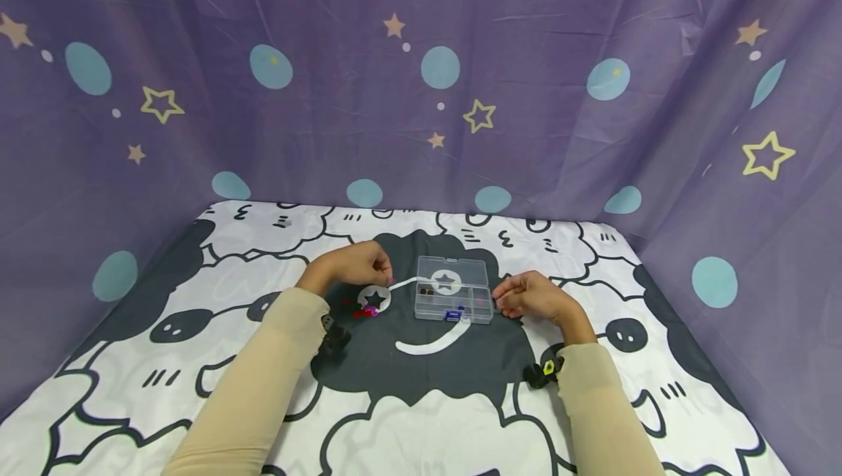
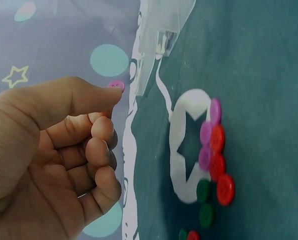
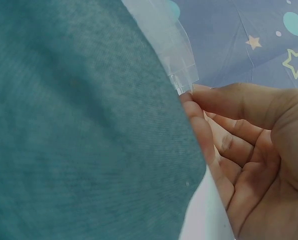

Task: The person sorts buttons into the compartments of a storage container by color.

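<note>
Between thumb and forefinger my left hand (image 1: 358, 264) pinches a purple button (image 2: 117, 85), held above the cloth to the left of a clear plastic compartment box (image 1: 430, 314). The box lies with its lid (image 1: 463, 271) raised at the back. At the box's right side is my right hand (image 1: 534, 295), whose thumb and forefinger grip its edge in the right wrist view. Below the left hand lie more purple buttons (image 2: 206, 133), red buttons (image 2: 225, 189) and green buttons (image 2: 207, 216), some touching one another.
Inside the box are blue pieces (image 1: 453, 315), small brown pieces (image 1: 426, 291) and a pink piece (image 1: 480, 303). A printed cloth (image 1: 427, 374) with cartoon sheep covers the surface. Behind it hangs a purple curtain (image 1: 421, 140) with stars and dots.
</note>
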Demonstrator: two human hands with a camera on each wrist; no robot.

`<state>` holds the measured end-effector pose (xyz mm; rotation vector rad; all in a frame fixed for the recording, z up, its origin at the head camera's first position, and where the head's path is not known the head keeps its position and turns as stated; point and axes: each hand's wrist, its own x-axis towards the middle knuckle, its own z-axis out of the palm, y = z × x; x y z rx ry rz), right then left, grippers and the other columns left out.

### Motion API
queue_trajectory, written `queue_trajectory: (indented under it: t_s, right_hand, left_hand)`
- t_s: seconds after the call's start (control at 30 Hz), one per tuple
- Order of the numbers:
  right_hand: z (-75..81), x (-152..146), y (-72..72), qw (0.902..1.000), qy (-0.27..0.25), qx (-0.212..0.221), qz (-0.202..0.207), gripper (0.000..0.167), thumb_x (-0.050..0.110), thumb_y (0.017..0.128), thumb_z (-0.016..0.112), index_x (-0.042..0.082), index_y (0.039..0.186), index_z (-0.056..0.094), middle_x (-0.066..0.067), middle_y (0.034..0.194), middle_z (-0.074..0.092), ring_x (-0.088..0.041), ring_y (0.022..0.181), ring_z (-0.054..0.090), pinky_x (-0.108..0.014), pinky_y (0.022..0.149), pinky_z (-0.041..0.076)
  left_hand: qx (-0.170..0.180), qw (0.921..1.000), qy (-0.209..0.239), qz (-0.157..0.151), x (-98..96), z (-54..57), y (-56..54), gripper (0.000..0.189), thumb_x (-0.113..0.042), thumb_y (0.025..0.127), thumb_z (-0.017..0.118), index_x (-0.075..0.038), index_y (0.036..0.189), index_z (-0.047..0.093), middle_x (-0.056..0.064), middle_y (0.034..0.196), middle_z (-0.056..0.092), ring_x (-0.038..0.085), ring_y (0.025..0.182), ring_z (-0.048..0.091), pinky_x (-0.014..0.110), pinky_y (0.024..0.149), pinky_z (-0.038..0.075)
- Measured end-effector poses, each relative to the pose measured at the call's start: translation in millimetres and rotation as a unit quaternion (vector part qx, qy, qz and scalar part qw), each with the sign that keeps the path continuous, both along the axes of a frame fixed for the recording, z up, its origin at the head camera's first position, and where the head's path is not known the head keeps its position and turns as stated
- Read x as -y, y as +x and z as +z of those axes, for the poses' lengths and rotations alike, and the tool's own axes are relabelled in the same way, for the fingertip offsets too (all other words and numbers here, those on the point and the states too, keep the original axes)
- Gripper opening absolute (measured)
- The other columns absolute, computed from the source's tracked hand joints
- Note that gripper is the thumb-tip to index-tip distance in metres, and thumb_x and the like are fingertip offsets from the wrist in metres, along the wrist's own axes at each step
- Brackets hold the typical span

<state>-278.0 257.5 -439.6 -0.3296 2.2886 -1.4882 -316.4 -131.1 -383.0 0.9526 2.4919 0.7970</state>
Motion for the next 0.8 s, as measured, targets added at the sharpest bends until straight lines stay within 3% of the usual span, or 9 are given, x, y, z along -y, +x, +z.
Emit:
queue_trajectory:
  t_s: [0.4,0.6,0.8]
  right_hand:
    - [2.0,0.4,1.0,1.0,-0.003,0.003,0.001,0.019,-0.002,0.095,0.065,-0.01,0.112,0.069,-0.009,0.089,0.073,-0.018,0.078,0.069,-0.034,0.073,0.059]
    - [1.1,0.2,0.1,1.0,-0.005,0.003,0.003,0.019,-0.002,0.094,0.065,-0.01,0.112,0.069,-0.008,0.089,0.073,-0.018,0.078,0.069,-0.033,0.073,0.059]
    - [-0.8,-0.4,-0.6,0.9999,-0.009,0.0,0.008,0.02,-0.003,0.095,0.064,-0.012,0.113,0.068,-0.009,0.09,0.073,-0.018,0.078,0.069,-0.033,0.073,0.059]
  left_hand:
    - [0.006,1.0,0.002,-0.006,-23.8,1.5,0.2,0.015,-0.01,0.096,0.065,0.0,0.094,0.076,0.0,0.072,0.062,0.01,0.058,0.045,0.027,0.057,0.039]
    - [0.001,0.9995,0.017,-0.025,-39.2,1.8,-0.5,0.014,-0.009,0.096,0.067,-0.001,0.09,0.075,-0.002,0.066,0.055,0.009,0.054,0.041,0.026,0.055,0.037]
    - [0.008,0.9992,0.032,-0.023,-54.4,0.5,-0.4,0.011,-0.008,0.095,0.068,-0.003,0.094,0.077,-0.004,0.064,0.052,0.009,0.053,0.038,0.026,0.054,0.035]
